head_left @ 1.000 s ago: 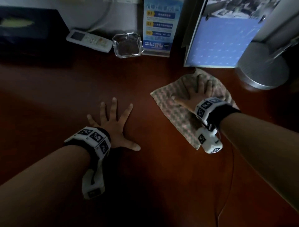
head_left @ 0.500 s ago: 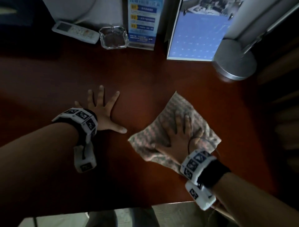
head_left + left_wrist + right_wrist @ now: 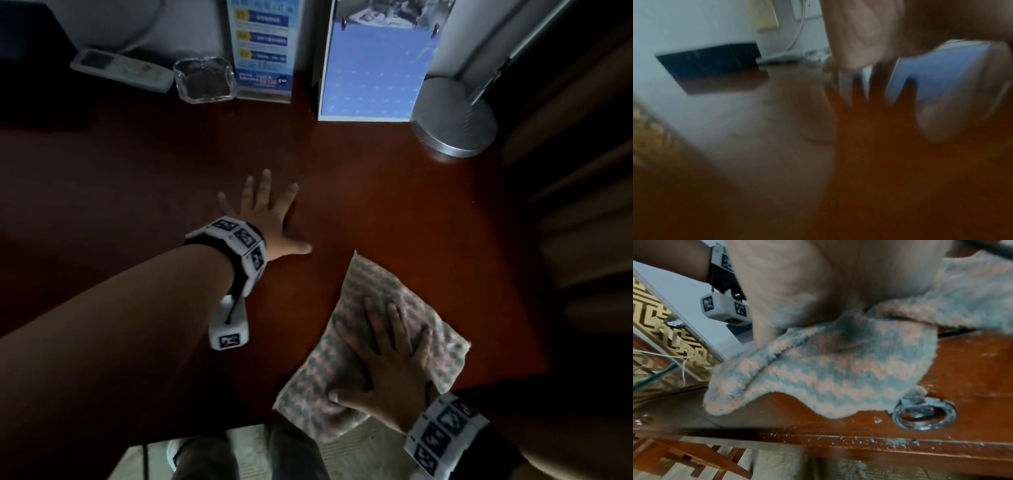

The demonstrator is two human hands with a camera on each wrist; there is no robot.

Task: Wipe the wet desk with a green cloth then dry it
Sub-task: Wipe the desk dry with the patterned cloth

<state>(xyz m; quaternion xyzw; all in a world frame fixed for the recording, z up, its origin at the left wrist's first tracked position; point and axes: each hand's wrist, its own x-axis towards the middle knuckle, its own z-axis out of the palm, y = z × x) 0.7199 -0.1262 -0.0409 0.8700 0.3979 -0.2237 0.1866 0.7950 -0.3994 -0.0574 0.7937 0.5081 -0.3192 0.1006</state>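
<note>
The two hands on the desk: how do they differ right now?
The left hand lies on the bare desk, while the right hand presses on the striped cloth. The left hand sits mid-desk; the right hand is at the near edge, where the cloth overhangs. Both are flat, fingers spread, with marker bands at the wrist.

2 hands (image 3: 270,219) (image 3: 390,370), 1 cloth (image 3: 373,294), 1 remote (image 3: 121,70), 1 ashtray (image 3: 204,80), 1 lamp base (image 3: 454,118).

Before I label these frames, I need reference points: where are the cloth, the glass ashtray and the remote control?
cloth (image 3: 368,291): head view, far striped part beyond the fingers.
glass ashtray (image 3: 204,80): head view, centre of its basin.
remote control (image 3: 123,69): head view, middle of its body.
</note>
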